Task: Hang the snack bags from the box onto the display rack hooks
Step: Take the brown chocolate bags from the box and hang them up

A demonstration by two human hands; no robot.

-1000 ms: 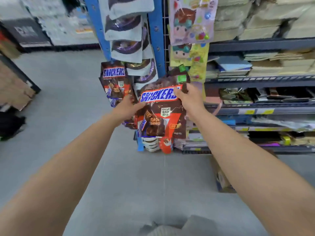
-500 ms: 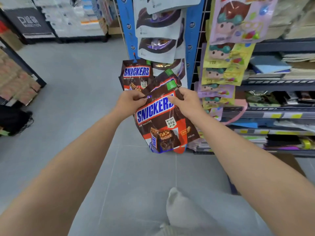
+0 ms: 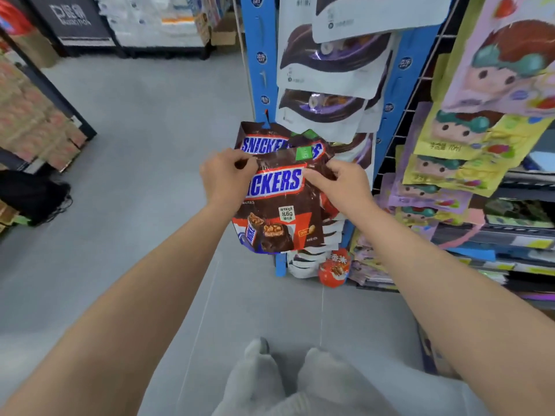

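Head view: both grips pinch the top edge of the front Snickers bag point(image 3: 277, 217), left hand point(image 3: 228, 175) at its left corner, right hand point(image 3: 341, 186) at its right. It is held upright just before the hung Snickers bag point(image 3: 259, 144) on the blue display rack point(image 3: 262, 70), above the grey floor point(image 3: 150, 139).
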